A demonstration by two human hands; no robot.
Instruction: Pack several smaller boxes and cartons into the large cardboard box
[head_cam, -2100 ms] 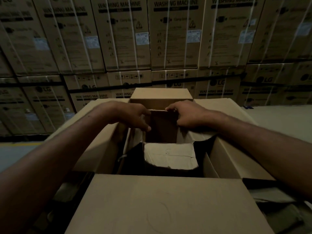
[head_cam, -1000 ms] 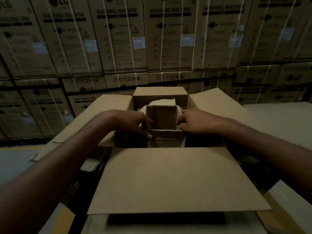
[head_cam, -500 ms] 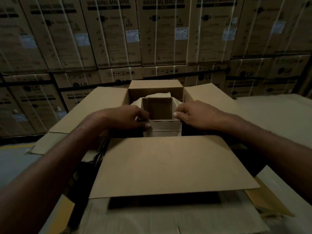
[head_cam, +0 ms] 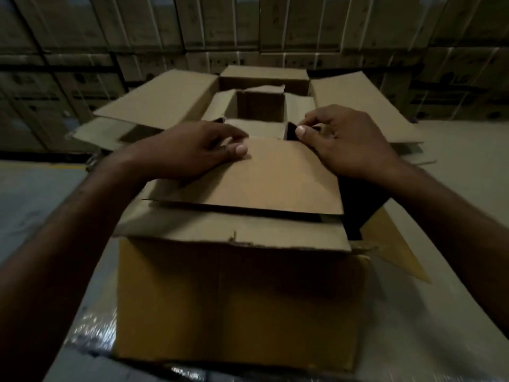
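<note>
The large cardboard box (head_cam: 239, 299) stands on a pale surface (head_cam: 435, 321), flaps spread, with a small open carton (head_cam: 260, 108) upright inside at its far end. The left hand (head_cam: 187, 153) grips the far edge of the near flap (head_cam: 261, 183), thumb on top and fingers curled. The right hand (head_cam: 347, 142) pinches that flap's far right corner.

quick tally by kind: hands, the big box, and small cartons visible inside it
hands: 2, left hand and right hand, both gripping the near flap
large cardboard box: 1
open small carton inside it: 1
total: 4
</note>
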